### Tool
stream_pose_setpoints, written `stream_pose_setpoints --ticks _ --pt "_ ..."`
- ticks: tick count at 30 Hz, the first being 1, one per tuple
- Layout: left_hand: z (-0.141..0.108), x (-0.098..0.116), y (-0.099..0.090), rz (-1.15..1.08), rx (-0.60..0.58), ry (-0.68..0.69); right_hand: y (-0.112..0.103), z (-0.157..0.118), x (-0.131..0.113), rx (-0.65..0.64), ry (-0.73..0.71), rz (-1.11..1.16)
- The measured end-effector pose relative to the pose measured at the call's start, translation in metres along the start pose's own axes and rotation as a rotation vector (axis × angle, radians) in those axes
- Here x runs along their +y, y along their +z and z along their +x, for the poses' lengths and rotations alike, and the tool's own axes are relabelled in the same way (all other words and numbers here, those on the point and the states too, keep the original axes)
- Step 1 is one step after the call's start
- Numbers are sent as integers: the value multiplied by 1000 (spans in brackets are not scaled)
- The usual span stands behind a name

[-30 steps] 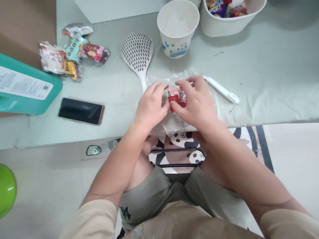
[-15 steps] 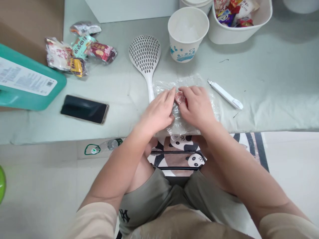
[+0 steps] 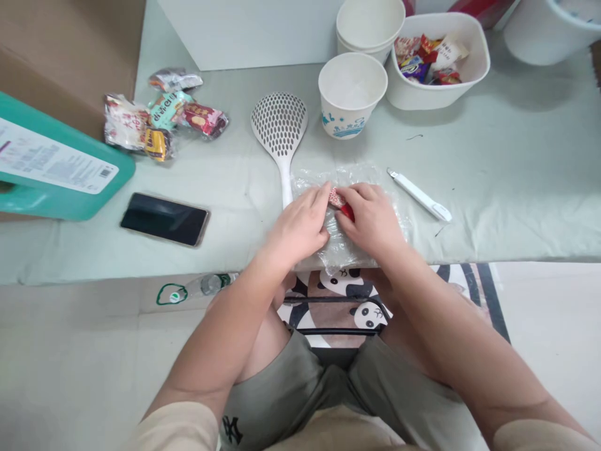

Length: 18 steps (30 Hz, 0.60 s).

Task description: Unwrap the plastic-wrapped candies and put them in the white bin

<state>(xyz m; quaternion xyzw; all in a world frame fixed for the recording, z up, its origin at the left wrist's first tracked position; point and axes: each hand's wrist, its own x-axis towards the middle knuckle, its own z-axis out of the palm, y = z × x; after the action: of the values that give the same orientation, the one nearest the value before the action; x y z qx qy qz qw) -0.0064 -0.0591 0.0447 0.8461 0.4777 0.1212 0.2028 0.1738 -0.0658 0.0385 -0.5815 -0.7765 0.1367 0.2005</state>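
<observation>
A small red-and-white wrapped snack [image 3: 337, 198] lies on a sheet of clear plastic wrap [image 3: 341, 250] near the table's front edge. My right hand [image 3: 373, 216] is curled over the snack, thumb and fingers closed on it, covering much of it. On the other side, my left hand [image 3: 303, 222] rests on the plastic with fingers stretched out and thumb apart. Its fingertips come right up to the snack's left end; whether they touch it I cannot tell. A white skimmer [image 3: 280, 128] lies beyond my left hand, and a white utility knife [image 3: 420, 195] lies right of my right hand.
Paper cups [image 3: 352, 94] and a white tub [image 3: 439, 94] of wrapped snacks stand at the back. Loose packets [image 3: 201, 119], a phone [image 3: 164, 219] and a green jug [image 3: 107, 181] are at the left. A white box [image 3: 263, 37] stands behind.
The view has tilted up, so table objects sit lower and more of the back shows. More red of the snack shows by my right thumb; both hands stay on the plastic.
</observation>
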Motion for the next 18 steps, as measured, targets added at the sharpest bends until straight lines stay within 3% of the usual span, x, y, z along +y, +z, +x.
stream_pose_setpoints --ticks 5,11,18 --pt "2 3 -5 6 -50 -30 -5 1 2 30 54 113" --pt "2 4 -7 -29 -42 -33 -19 5 17 85 224 374" --pt "1 4 -7 -37 -20 -25 -21 2 25 119 279 441"
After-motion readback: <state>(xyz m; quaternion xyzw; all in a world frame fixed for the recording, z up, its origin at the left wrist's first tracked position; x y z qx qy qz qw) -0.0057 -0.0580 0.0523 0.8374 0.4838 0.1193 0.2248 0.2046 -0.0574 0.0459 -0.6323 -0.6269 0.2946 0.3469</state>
